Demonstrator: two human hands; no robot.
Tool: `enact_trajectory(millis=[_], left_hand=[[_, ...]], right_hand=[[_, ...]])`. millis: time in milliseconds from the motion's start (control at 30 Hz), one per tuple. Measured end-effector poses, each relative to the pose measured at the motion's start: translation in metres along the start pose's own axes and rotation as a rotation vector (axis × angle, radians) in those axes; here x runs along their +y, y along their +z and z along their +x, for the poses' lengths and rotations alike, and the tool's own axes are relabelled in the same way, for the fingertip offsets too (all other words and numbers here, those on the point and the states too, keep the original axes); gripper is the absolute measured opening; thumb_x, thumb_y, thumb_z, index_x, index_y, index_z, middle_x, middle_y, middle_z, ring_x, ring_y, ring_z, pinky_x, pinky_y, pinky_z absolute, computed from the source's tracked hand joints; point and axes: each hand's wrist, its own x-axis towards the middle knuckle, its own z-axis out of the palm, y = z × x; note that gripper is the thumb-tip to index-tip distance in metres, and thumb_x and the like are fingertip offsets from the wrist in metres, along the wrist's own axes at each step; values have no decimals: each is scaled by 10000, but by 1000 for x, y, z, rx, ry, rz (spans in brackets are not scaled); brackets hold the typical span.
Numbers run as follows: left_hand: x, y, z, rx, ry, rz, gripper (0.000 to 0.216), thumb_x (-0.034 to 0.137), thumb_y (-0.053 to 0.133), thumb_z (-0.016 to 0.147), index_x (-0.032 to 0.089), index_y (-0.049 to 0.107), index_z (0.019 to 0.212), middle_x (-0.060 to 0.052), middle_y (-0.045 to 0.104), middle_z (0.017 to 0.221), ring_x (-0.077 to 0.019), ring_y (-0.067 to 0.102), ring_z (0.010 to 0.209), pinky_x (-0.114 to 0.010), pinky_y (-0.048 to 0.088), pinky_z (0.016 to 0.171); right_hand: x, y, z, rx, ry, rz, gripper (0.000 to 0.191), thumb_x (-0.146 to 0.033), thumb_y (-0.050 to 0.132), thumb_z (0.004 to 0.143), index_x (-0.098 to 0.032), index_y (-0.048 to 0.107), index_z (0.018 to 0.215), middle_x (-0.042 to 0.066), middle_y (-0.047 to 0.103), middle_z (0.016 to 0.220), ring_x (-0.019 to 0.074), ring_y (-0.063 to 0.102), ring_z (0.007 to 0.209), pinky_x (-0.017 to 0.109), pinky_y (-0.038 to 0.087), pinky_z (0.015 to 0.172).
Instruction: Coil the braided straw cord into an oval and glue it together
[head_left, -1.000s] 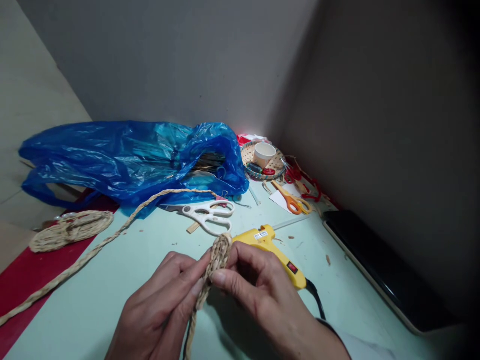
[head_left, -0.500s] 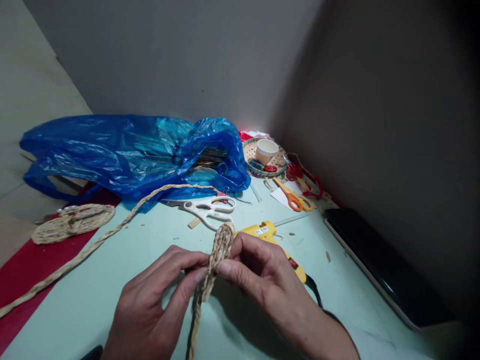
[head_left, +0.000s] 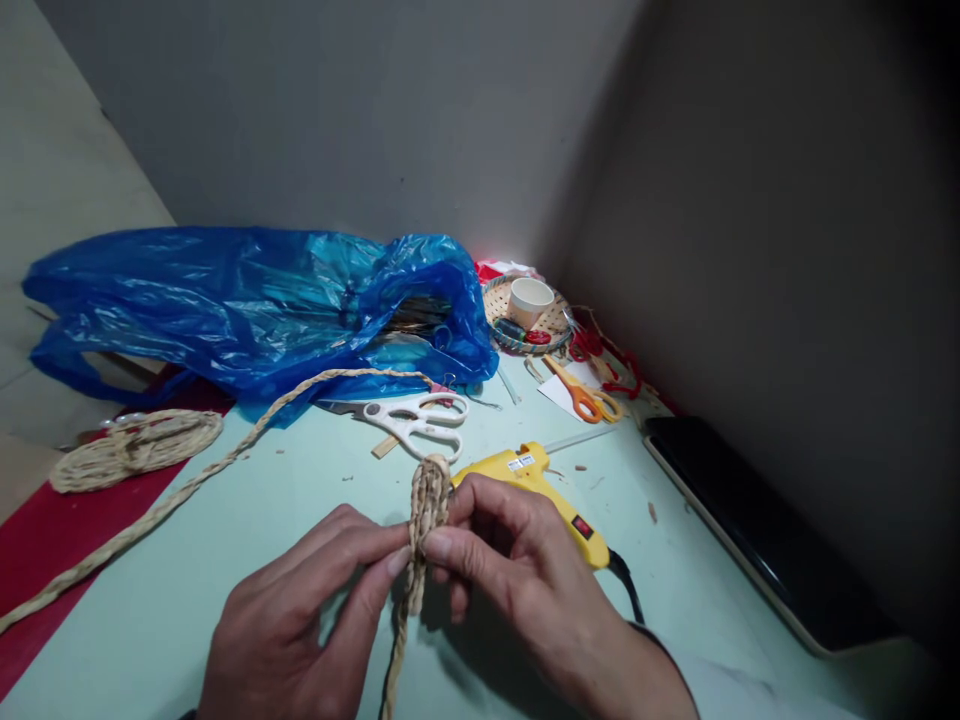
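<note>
A small flat coil of twisted straw cord (head_left: 430, 492) is held upright between both hands, above the pale green tabletop. My left hand (head_left: 300, 600) pinches its left edge between thumb and forefinger. From the other side my right hand (head_left: 517, 560) grips it, thumb on the near face and fingers partly hidden behind. A loose cord tail (head_left: 396, 655) hangs from the coil toward the bottom edge of the view. Just behind my right hand lies a yellow glue gun (head_left: 551, 490) with a red switch and black cable.
White-handled scissors (head_left: 416, 415) and orange scissors (head_left: 581, 390) lie beyond the hands. A blue plastic bag (head_left: 225, 300) fills the back left. At left lie a cord bundle (head_left: 142, 447) and a long braid (head_left: 202, 487). A woven tray (head_left: 551, 335) holds a cup (head_left: 531, 300); a phone (head_left: 750, 530) lies right.
Both hands and the coil have shifted slightly left and down in the view, and the coil stands a little more upright. Both hands keep hold of it.
</note>
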Motion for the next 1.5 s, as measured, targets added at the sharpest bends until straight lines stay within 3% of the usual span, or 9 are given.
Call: enact_trajectory(millis=[200,400,567,667,733,933,1200,1367,1500], left_hand=[[9,-1,6,-12,-129,-77,157,319,688,850,391,825,875,41,739,700,-177,692,685,-231,532,642],[7,-13,24,-194,-416,-264,324,502,689,857,290,778,1085,-36,786,1073,-247,703,986,-270,557,844],[5,-13,31,-220,-572,-501,232,406,773,818,229,766,968,-11,747,862,-192,684,829,-237,534,765],[6,-12,31,-205,-621,-556,192,378,762,824,210,723,907,-2,680,763,-184,653,736,-269,535,702],[6,-11,32,-191,-636,-594,176,373,738,840,208,689,878,1,651,738,-184,642,707,-286,536,685],[5,-15,36,-82,-604,-602,150,353,708,865,214,655,846,26,626,689,-134,579,654,-213,482,624],[7,-13,36,45,-533,-528,197,370,731,854,211,620,888,52,615,678,-106,552,634,-182,456,613],[9,-14,38,41,-531,-539,287,360,730,842,257,582,1066,52,633,722,-121,576,647,-201,473,622],[8,-19,42,-25,-503,-505,403,405,756,821,277,626,1180,16,669,874,-156,641,802,-220,507,722]], right_hand=[[-4,-4,4,-46,36,60,417,-511,758,829,-150,572,734,-14,605,643,79,538,529,217,436,555],[-4,-6,9,-177,87,53,460,-558,781,787,-151,568,778,-30,574,676,61,489,510,192,405,500],[-7,-10,11,-261,90,-64,421,-542,742,841,-158,574,801,-39,571,683,60,478,530,189,386,524],[-9,-12,11,-308,69,-113,432,-548,586,954,-147,601,793,-22,577,673,68,490,532,205,414,553],[-9,-12,12,-314,34,-123,467,-532,493,1002,-138,625,788,-8,583,661,77,498,539,213,433,569],[-6,-7,8,-240,22,-108,326,-455,507,1001,-159,645,1004,43,666,894,105,562,650,226,472,598],[-8,7,-2,-196,14,-470,268,-236,681,841,-175,609,1093,-35,605,747,128,551,669,244,420,632],[-9,6,-3,-185,-4,-494,237,-220,600,863,-166,606,1094,-28,558,748,128,509,663,253,419,631],[-6,1,-1,-201,-22,-453,215,-195,581,858,-173,592,1071,-32,525,776,125,475,683,252,415,637]])
